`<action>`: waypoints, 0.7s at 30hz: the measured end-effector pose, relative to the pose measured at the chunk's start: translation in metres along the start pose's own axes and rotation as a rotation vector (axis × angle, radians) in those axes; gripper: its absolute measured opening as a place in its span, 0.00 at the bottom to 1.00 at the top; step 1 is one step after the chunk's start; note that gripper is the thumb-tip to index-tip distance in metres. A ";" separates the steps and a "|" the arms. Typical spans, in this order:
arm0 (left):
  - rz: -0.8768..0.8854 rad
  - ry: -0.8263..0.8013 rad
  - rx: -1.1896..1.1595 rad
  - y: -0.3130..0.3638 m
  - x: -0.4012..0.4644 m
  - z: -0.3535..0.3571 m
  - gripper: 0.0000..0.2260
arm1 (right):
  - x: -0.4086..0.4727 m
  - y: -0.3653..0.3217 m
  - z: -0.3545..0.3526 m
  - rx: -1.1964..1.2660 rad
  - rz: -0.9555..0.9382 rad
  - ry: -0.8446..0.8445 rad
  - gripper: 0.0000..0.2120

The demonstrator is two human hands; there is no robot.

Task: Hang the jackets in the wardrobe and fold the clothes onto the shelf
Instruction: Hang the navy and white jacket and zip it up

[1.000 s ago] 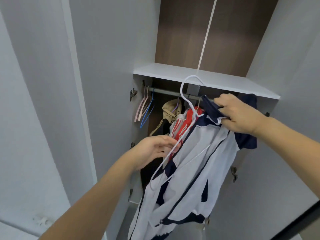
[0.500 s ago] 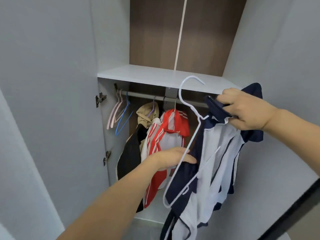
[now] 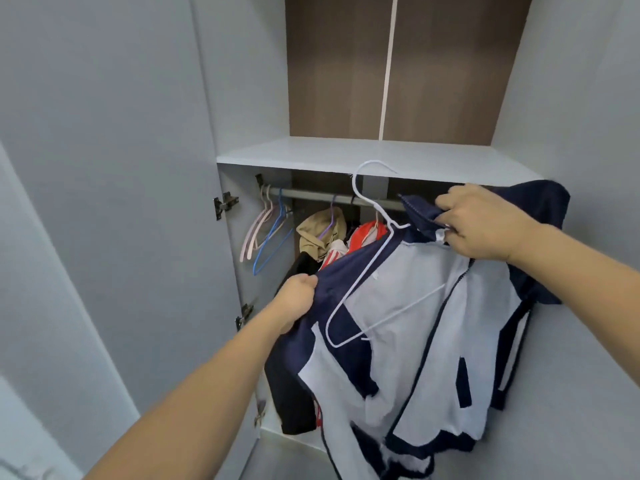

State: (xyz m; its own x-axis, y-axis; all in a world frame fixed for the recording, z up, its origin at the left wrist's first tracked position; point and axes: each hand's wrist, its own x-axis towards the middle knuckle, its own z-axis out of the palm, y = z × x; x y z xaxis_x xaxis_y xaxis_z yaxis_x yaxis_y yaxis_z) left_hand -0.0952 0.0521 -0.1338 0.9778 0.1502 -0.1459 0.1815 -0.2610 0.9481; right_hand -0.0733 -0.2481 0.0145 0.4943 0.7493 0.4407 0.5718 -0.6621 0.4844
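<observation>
Both bare forearms reach forward and up into the open wardrobe [image 3: 242,98]. The left hand [image 3: 294,299] is stretched out at about mid-height, knuckles up, its fingers curled round the dark left shoulder edge of the navy-and-white jacket [image 3: 408,341] and pinching the cloth. The right hand [image 3: 481,223] is higher and further right, just under the white shelf [image 3: 311,154], back of the hand toward the camera, fingers closed on the jacket's navy collar. Whether it also holds the hanger's neck cannot be told. The jacket hangs between the two hands in front of the rail [image 3: 311,195], its front open toward the camera, its long axis running downward and a little to the left, its hem falling out of view at the bottom. The white wire hanger [image 3: 360,289] lies against the jacket's white lining, its hook pointing up just in front of the shelf edge and not on the rail, its body slanting down to the left. Behind, a tan garment [image 3: 322,233], a red-and-white jacket [image 3: 367,233] and a black garment [image 3: 294,393] hang on the rail, with pink hangers [image 3: 254,233] and a blue hanger [image 3: 273,240] empty at its left end.
</observation>
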 end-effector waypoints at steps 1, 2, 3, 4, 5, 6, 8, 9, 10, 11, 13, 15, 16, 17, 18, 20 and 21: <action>-0.057 0.020 -0.068 0.011 0.002 -0.004 0.12 | 0.002 -0.002 0.005 0.008 0.034 0.006 0.20; -0.105 0.035 -0.130 0.024 0.000 -0.008 0.12 | 0.005 -0.004 0.009 0.026 0.073 0.023 0.22; -0.135 0.027 -0.187 0.036 -0.001 -0.012 0.12 | 0.009 -0.008 0.012 0.038 0.124 0.031 0.23; -0.140 0.012 -0.240 0.049 -0.001 -0.016 0.12 | 0.012 -0.012 0.016 0.047 0.171 0.034 0.24; -0.127 0.004 -0.273 0.065 -0.004 -0.020 0.11 | 0.014 -0.016 0.018 0.076 0.223 0.015 0.24; -0.105 -0.013 -0.311 0.081 -0.007 -0.022 0.11 | 0.015 -0.018 0.021 0.116 0.276 -0.015 0.22; -0.030 -0.056 -0.376 0.112 -0.016 -0.027 0.10 | 0.017 -0.023 0.023 0.236 0.377 -0.058 0.11; 0.027 -0.080 -0.383 0.125 -0.019 -0.028 0.10 | 0.017 -0.026 0.023 0.320 0.413 -0.054 0.08; 0.083 -0.108 -0.364 0.138 -0.023 -0.028 0.11 | 0.018 -0.028 0.024 0.416 0.446 -0.033 0.06; 0.140 -0.129 -0.323 0.150 -0.026 -0.027 0.12 | 0.018 -0.031 0.025 0.506 0.489 -0.012 0.06; 0.264 -0.144 -0.199 0.171 -0.032 -0.022 0.10 | 0.019 -0.036 0.024 0.657 0.546 0.009 0.07; 0.367 -0.086 -0.054 0.185 -0.037 -0.016 0.09 | 0.021 -0.042 0.018 0.739 0.574 0.034 0.07; 0.402 -0.039 -0.012 0.190 -0.036 -0.012 0.10 | 0.023 -0.045 0.014 0.776 0.577 0.041 0.05; 0.428 0.012 0.016 0.193 -0.036 -0.010 0.10 | 0.023 -0.048 0.010 0.800 0.571 0.047 0.07; 0.459 0.064 0.032 0.194 -0.034 -0.009 0.11 | 0.023 -0.050 0.008 0.835 0.561 0.059 0.11; 0.506 0.145 0.098 0.192 -0.029 -0.009 0.10 | 0.020 -0.051 0.009 0.917 0.554 0.105 0.10; 0.516 0.167 0.155 0.189 -0.026 -0.011 0.10 | 0.018 -0.051 0.010 0.963 0.560 0.126 0.09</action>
State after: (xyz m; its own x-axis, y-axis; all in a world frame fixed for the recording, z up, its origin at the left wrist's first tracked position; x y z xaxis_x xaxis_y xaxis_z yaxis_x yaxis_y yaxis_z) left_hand -0.0878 0.0090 0.0519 0.9166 0.1117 0.3840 -0.2899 -0.4756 0.8305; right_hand -0.0872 -0.2005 -0.0103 0.8022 0.3060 0.5126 0.5842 -0.5791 -0.5686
